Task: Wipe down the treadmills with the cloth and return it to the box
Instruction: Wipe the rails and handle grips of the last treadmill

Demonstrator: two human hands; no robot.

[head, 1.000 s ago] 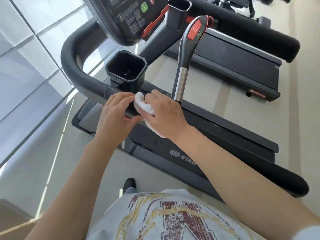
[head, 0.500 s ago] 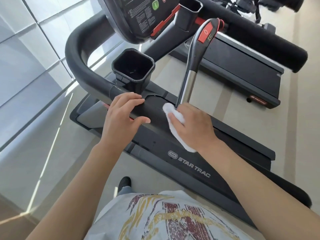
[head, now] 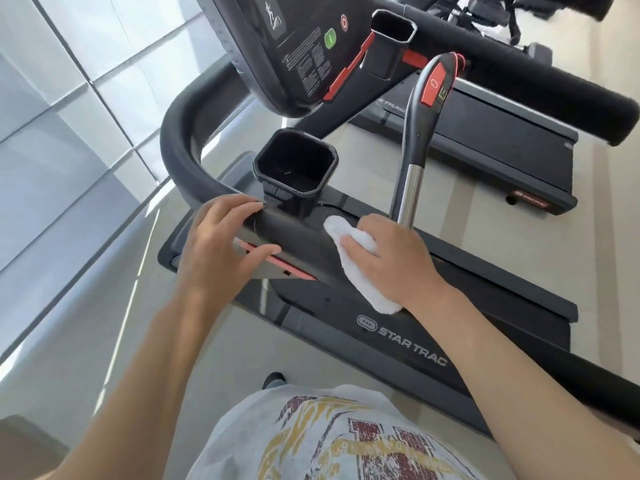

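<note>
Right hand (head: pixel 388 258) grips the cloth (head: pixel 356 268) just right of the cup holder (head: pixel 294 171); press firmly along the bar while left hand (head: pixel 221 244), fingers straight, steadies it

Right hand (head: pixel 391 261) presses white cloth (head: pixel 360 268) on treadmill rail (head: pixel 298 233); left hand (head: pixel 221 247) rests alongside.

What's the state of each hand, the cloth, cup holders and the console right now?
left hand: open, fingers resting on the handrail beside the near cup holder, holding nothing
right hand: grips the cloth, pressing it on the treadmill's black crossbar
cloth: white, bunched, tail hanging below the hand
near cup holder: upright, looks empty
far cup holder: upright, inside not fully visible
console: only its printed face shows; on or off cannot be told
</note>
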